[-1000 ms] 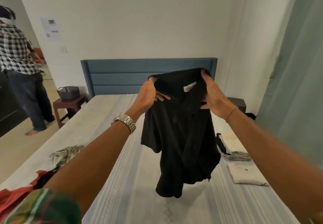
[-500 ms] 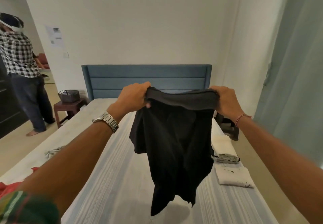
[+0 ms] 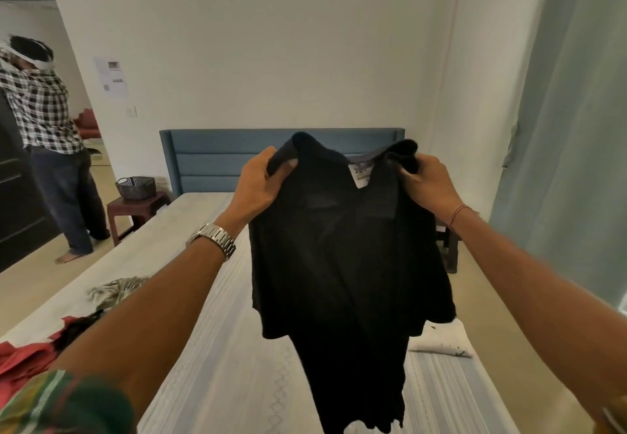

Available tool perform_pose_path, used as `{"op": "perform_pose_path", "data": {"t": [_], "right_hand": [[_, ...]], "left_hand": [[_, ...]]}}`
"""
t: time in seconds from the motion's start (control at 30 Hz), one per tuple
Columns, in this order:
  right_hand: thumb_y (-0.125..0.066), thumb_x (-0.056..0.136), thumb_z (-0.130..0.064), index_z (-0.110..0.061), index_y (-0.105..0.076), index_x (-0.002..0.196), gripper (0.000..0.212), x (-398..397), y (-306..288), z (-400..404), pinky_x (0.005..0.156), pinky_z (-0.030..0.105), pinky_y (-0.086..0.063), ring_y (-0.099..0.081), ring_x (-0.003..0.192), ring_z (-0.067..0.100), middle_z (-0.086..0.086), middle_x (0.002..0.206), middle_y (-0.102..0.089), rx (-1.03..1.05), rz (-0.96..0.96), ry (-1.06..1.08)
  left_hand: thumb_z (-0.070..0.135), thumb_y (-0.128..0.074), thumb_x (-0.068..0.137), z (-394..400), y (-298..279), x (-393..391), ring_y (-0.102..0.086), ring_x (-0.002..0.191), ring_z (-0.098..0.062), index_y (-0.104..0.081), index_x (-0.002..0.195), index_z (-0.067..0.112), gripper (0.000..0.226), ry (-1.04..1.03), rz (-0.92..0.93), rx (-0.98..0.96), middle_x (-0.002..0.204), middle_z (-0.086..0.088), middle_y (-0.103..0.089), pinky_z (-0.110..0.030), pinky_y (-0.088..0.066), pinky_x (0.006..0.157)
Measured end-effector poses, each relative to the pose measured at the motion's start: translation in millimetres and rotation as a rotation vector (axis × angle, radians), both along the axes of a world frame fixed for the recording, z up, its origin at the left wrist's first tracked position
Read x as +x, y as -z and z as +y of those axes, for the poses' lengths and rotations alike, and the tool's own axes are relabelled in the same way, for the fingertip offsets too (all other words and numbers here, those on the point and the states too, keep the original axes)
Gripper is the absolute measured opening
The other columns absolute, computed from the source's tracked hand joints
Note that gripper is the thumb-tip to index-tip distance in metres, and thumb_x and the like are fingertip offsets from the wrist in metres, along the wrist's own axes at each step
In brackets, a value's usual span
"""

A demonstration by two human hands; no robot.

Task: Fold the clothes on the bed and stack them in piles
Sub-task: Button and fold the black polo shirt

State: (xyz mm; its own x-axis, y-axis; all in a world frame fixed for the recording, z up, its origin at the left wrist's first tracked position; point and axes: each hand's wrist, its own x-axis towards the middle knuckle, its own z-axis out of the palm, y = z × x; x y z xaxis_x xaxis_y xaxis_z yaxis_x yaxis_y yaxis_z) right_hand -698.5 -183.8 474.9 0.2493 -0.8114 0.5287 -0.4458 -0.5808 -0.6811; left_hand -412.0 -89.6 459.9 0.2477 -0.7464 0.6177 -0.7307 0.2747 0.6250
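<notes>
A black collared shirt [image 3: 342,264] hangs in the air over the bed [image 3: 210,349], its white neck label facing me. My left hand [image 3: 259,184] pinches the shirt's left shoulder near the collar. At the other shoulder my right hand [image 3: 425,181] grips the bunched fabric. The shirt's hem dangles just above the mattress. A folded white garment [image 3: 444,342] lies on the bed's right edge, partly hidden behind the shirt. Unfolded clothes wait at the left: a patterned piece [image 3: 115,289] and a red one [image 3: 23,359].
A blue headboard [image 3: 210,159] stands at the far end against a white wall. A small red table [image 3: 135,208] with a dark basket [image 3: 135,187] sits left of the bed. Another person [image 3: 51,148] stands by the doorway. A curtain [image 3: 576,128] hangs on the right.
The shirt was turned so its collar and label now face me. My hands shifted from gripping a stretched edge to holding the two shoulders, and the view tilted down slightly.
</notes>
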Motion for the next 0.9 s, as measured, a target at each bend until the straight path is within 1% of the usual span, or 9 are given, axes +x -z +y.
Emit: {"op": "perform_pose_path", "data": {"t": [0.07,0.13,0.27,0.33,0.4,0.5,0.67,0.8,0.9], "right_hand": [[-0.065,0.096,-0.039,-0.003,-0.073,0.104,0.038,-9,-5,0,0.083,0.048,-0.053,-0.067,0.087,0.035,0.018,0.095,-0.073,-0.096,0.074,-0.019],[-0.063,0.099,-0.029,-0.002,-0.072,0.107,0.03,-17,-10,-5,0.085,0.045,-0.052,-0.067,0.09,0.033,0.016,0.098,-0.074,-0.17,0.154,-0.054],[-0.055,0.102,-0.003,0.003,-0.064,0.121,0.022,-28,-21,-18,0.092,0.043,-0.051,-0.066,0.1,0.035,0.02,0.112,-0.071,-0.302,0.308,-0.094],[-0.055,0.101,0.0,0.002,-0.059,0.124,0.024,-32,-21,-27,0.091,0.046,-0.051,-0.064,0.099,0.037,0.022,0.112,-0.068,-0.305,0.357,-0.075],[-0.052,0.103,-0.004,-0.003,-0.053,0.127,0.023,-34,-16,-33,0.09,0.045,-0.05,-0.06,0.097,0.031,0.017,0.112,-0.064,-0.242,0.345,-0.05],[-0.049,0.106,-0.015,-0.006,-0.049,0.12,0.017,-28,-6,-42,0.087,0.049,-0.052,-0.059,0.097,0.032,0.015,0.109,-0.062,-0.089,0.247,0.032],[-0.063,0.1,-0.021,-0.003,-0.069,0.113,0.022,-18,2,-47,0.077,0.028,-0.046,-0.057,0.092,0.02,0.007,0.1,-0.065,-0.091,0.04,0.144],[-0.062,0.1,-0.014,-0.003,-0.074,0.118,0.024,-18,5,-47,0.099,0.034,-0.052,-0.065,0.105,0.027,0.015,0.114,-0.073,-0.099,0.027,0.065],[-0.051,0.106,-0.016,-0.007,-0.069,0.125,0.028,-12,8,-50,0.101,0.037,-0.048,-0.061,0.11,0.03,0.016,0.121,-0.07,-0.091,0.092,0.047]], "left_hand": [[0.045,-0.063,0.097,7,-11,1,-0.052,0.066,-0.007,-0.05,0.079,0.027,0.028,-0.054,-0.152,-0.032,0.073,0.008,-0.055,-0.019,-0.035,0.061],[0.05,-0.067,0.093,12,-22,2,-0.052,0.062,-0.007,-0.047,0.075,0.031,0.033,-0.087,-0.282,-0.038,0.068,0.01,-0.054,-0.022,-0.035,0.057],[0.052,-0.073,0.087,17,-41,7,-0.053,0.063,-0.009,-0.053,0.085,0.023,0.035,-0.049,-0.398,-0.008,0.073,0.009,-0.057,-0.024,-0.037,0.056],[0.04,-0.076,0.084,20,-47,14,-0.051,0.064,-0.011,-0.05,0.085,0.017,0.034,0.015,-0.383,0.046,0.073,0.004,-0.056,-0.027,-0.037,0.058],[0.025,-0.08,0.083,23,-51,21,-0.049,0.068,-0.011,-0.049,0.091,0.014,0.034,0.025,-0.381,0.139,0.079,0.001,-0.056,-0.026,-0.037,0.062],[0.022,-0.08,0.083,26,-57,26,-0.05,0.075,-0.01,-0.049,0.103,0.014,0.038,0.04,-0.42,0.242,0.089,0.001,-0.056,-0.02,-0.039,0.064],[0.015,-0.067,0.093,29,-65,34,-0.058,0.085,-0.018,-0.057,0.11,0.01,0.021,0.079,-0.409,0.39,0.099,-0.007,-0.062,-0.022,-0.046,0.069],[0.008,-0.058,0.097,31,-62,47,-0.061,0.077,-0.015,-0.068,0.101,0.006,0.011,0.111,-0.394,0.442,0.093,-0.015,-0.069,-0.021,-0.05,0.066],[0.011,-0.056,0.102,32,-59,56,-0.062,0.078,-0.013,-0.068,0.1,0.012,0.012,0.158,-0.37,0.428,0.09,-0.008,-0.069,-0.02,-0.048,0.068]]}}
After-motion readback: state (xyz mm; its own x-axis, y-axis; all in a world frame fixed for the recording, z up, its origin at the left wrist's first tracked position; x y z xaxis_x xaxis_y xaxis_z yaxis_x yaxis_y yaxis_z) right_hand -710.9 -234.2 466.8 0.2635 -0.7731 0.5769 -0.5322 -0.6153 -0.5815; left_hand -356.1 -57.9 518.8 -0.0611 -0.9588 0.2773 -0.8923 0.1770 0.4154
